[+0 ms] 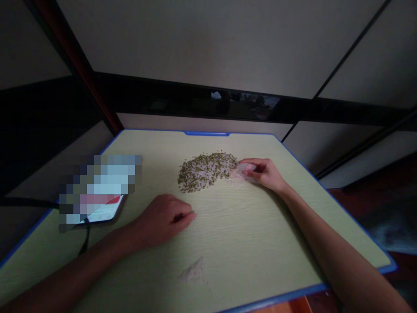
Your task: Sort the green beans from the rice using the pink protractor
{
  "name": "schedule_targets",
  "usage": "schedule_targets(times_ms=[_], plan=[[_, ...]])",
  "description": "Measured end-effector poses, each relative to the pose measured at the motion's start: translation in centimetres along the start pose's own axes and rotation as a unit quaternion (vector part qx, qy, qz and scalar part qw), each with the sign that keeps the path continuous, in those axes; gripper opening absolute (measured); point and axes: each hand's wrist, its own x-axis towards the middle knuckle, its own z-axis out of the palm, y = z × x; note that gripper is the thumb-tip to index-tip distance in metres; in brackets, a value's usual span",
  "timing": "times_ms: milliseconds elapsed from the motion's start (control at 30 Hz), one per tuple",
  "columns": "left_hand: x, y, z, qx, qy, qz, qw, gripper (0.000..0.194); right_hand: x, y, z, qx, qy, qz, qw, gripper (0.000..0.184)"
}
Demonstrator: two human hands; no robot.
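My right hand (262,173) pinches a thin see-through plastic piece (245,170) with pinkish marks, low over the table; its exact kind is unclear. It sits at the right end of a spread heap of green beans mixed with white rice-like grains (206,170). Some pale grains (237,182) lie just under the plastic. Nearer to me and left of centre, my left hand (167,215) rests closed on the table, thumb against curled fingers. Whatever is inside it, if anything, is hidden. A small pile of whitish grains (193,273) lies closer to the front edge.
The light wood-patterned table (247,243) has a blue rim. On its left lies a phone or tablet (107,211) with a lit screen, partly blurred out, and a dark strap (85,241) beside it. Pale cabinet panels (195,48) with a black glossy band rise behind the table.
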Motion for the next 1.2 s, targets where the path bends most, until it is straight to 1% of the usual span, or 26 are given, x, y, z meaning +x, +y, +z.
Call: schedule_targets(times_ms=[167,333,633,833,1100,1200], plan=[[0.0,0.1,-0.1,0.0,-0.001,-0.001,1.0,0.036,0.1,0.0,0.2,0.004,-0.001,0.0,1.0,0.039],[0.1,0.0,-0.1,0.004,-0.002,-0.004,1.0,0.036,0.1,0.2,0.0,0.008,-0.01,0.003,1.0,0.037],[0.0,0.1,-0.2,0.001,-0.012,-0.01,1.0,0.036,-0.2,-0.3,-0.2,0.023,-0.028,0.02,0.999,0.035],[0.0,-0.1,0.0,0.007,0.003,0.007,1.0,0.036,-0.2,-0.5,-0.1,0.027,-0.035,0.027,0.999,0.037],[0.0,0.0,-0.1,0.013,-0.001,0.008,1.0,0.036,-0.3,-0.8,0.2,0.021,-0.039,0.03,0.999,0.036],[0.0,0.0,-0.1,0.012,0.003,0.008,1.0,0.036,-0.3,-0.8,0.2,0.005,-0.036,0.02,0.999,0.035]])
